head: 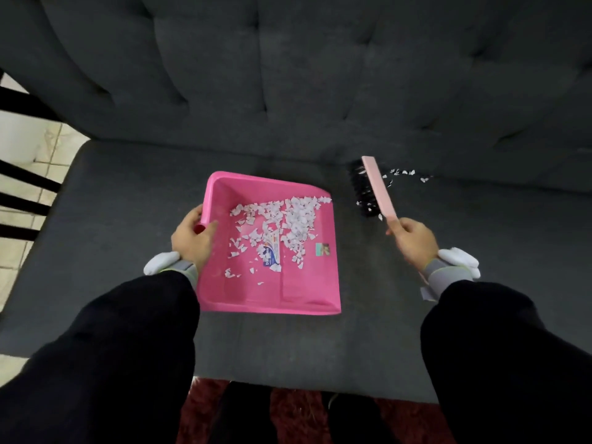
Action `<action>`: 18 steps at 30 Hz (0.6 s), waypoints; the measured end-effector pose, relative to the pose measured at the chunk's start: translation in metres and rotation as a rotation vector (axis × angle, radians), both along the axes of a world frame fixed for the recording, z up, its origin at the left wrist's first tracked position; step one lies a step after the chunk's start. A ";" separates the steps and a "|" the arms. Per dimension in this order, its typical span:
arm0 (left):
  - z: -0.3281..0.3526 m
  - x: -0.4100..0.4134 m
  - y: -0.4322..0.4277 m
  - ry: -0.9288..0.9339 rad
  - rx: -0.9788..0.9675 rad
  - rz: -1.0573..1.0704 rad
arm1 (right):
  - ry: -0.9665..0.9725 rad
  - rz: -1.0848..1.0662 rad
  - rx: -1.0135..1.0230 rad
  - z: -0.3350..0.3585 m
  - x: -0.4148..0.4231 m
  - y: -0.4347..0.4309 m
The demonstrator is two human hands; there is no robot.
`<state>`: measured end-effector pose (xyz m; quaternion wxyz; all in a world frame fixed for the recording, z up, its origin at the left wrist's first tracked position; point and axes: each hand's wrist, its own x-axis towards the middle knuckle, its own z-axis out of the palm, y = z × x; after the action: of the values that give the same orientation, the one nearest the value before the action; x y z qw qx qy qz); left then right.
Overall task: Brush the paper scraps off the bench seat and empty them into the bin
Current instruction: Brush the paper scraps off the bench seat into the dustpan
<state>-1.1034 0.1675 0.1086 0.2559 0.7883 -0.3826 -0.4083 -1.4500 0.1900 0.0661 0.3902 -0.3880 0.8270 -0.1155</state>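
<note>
A dark red rug (294,411) shows at the lower edge, below the front of the grey bench seat (288,347). Two black sleeves reach forward over the seat, each ending in a grey cuff with white cloth bunched at the wrist. The left hand (192,240) has its fingers curled round the handle at the left wall of a pink dustpan (307,283), which sits on the seat with its open lip to the right. White paper scraps (294,219) lie heaped inside the pan, mostly toward its far right corner, around a printed label (270,253) on the pan's floor. The right hand (415,241) is closed round the pink handle of a brush (378,190), well apart from the pan; the black bristles face left and carry a few scraps. Just beyond the brush, a few loose scraps (403,172) lie on the seat near the tufted backrest (288,75).
</note>
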 end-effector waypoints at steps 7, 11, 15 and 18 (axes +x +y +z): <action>-0.022 -0.016 -0.074 -0.060 0.022 -0.091 | 0.328 -0.130 0.106 -0.015 -0.065 -0.004; -0.035 -0.032 -0.096 -0.068 0.004 -0.126 | 0.405 -0.192 0.268 -0.025 -0.080 -0.008; -0.039 -0.040 -0.103 -0.055 -0.003 -0.136 | 0.391 -0.160 0.294 -0.031 -0.046 -0.004; -0.037 -0.043 -0.105 -0.042 0.004 -0.134 | 0.346 -0.103 0.238 -0.036 0.001 0.004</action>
<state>-1.1460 0.0620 0.0712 0.2180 0.7699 -0.4391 -0.4086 -1.4489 0.1940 0.0303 0.2792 -0.3106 0.9081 0.0313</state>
